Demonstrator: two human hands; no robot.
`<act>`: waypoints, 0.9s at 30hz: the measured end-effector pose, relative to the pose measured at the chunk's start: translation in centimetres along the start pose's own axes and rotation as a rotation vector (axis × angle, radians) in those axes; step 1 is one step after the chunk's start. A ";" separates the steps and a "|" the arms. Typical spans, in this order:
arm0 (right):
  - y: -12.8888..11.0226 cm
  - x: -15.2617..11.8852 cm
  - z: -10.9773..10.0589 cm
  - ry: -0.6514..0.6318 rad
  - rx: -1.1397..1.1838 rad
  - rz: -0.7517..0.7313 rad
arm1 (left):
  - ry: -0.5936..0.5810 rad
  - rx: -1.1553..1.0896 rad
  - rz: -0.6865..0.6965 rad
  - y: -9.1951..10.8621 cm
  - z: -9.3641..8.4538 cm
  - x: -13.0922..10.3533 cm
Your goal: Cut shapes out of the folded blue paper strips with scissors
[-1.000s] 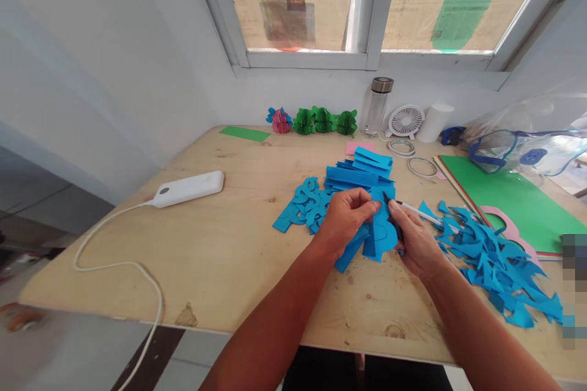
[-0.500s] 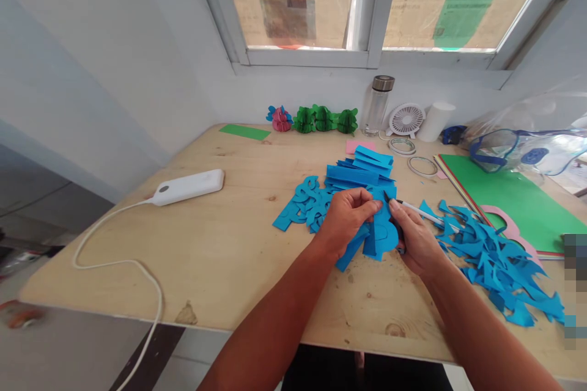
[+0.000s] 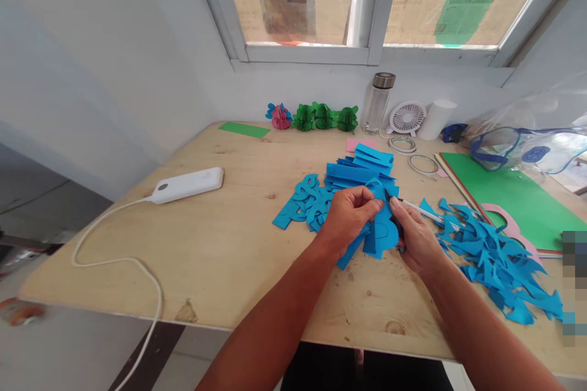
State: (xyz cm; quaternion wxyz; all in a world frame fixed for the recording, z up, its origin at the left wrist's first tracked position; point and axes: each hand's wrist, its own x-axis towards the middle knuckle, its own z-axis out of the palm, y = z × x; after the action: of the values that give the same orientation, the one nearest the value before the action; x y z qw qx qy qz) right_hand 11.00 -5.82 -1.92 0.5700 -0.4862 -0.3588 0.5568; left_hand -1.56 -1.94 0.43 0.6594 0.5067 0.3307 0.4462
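Note:
My left hand (image 3: 351, 214) pinches a piece of blue paper (image 3: 383, 229) with a rounded, partly cut outline and a drawn line on it. In my right hand (image 3: 415, 235) is a pair of scissors (image 3: 387, 194) with dark blades, mostly covered by the fingers. The blade tips are at the paper's upper right edge, and a thin curl of paper (image 3: 375, 182) stands up beside them. Left of my hands lies a heap of blue cut-out shapes (image 3: 305, 201). Folded blue strips (image 3: 351, 174) are stacked just behind.
Blue scraps (image 3: 499, 263) are spread at the right, close to a white pen (image 3: 424, 212) and green paper sheets (image 3: 527, 195). Tape rolls (image 3: 422, 164), a glass bottle (image 3: 378, 104) and a small fan (image 3: 407, 118) stand farther back. A white power bank (image 3: 190, 187) with a cable lies left.
A thin curl of blue paper now rises above my left fingertips. The scissors and both hands stay almost in the same place, and the view has shifted slightly.

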 end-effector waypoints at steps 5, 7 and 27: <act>0.1 0.1 0.0 -0.007 0.014 0.002 | 0.004 0.004 0.007 0.1 0.0 0.0; 0.2 0.1 -0.1 -0.007 0.018 0.000 | 0.001 0.009 0.009 0.0 0.0 0.0; 0.6 0.2 -0.1 0.039 0.024 0.000 | -0.007 0.021 0.014 0.1 0.0 0.0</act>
State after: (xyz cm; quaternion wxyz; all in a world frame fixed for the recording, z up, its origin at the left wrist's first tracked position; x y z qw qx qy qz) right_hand 10.98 -5.65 -2.53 0.5827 -0.4899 -0.3408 0.5517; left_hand -1.61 -1.96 0.52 0.6521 0.5172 0.3295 0.4457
